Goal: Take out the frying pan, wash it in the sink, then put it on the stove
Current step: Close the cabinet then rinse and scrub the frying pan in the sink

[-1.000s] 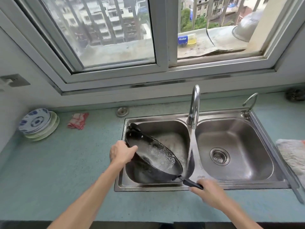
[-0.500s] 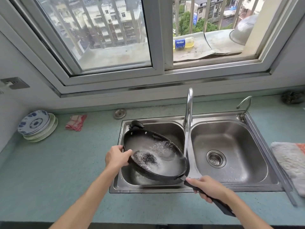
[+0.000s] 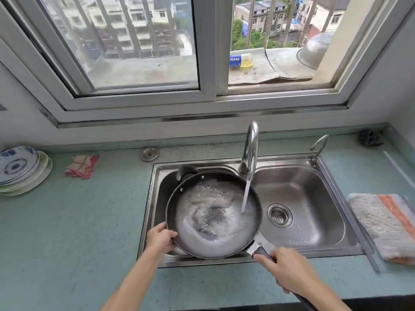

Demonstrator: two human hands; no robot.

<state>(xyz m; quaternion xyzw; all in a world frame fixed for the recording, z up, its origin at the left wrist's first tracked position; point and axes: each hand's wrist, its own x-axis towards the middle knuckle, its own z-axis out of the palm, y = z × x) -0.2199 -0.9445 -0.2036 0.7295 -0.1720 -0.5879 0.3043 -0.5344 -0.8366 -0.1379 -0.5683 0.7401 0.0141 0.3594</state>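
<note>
A black frying pan [image 3: 213, 217] is held nearly level over the left basin of the steel double sink [image 3: 303, 248]. Water runs from the tall faucet [image 3: 250, 149] into the pan's right side and pools frothy inside it. My left hand [image 3: 160, 240] grips the pan's near-left rim. My right hand [image 3: 286, 269] is wrapped around the long black handle, which sticks out toward me past the sink's front edge. A small black helper handle shows at the pan's far rim. No stove is in view.
Stacked blue-patterned plates [image 3: 20, 169] and a red checked cloth [image 3: 82, 166] lie on the green counter at left. A folded towel [image 3: 386, 225] sits right of the sink. A small second tap [image 3: 318, 147] and a dark scrubber [image 3: 370, 138] are at back right.
The pan has gone from steeply tilted on its side to nearly level under the running water. My right hand has slid farther down the handle toward me.
</note>
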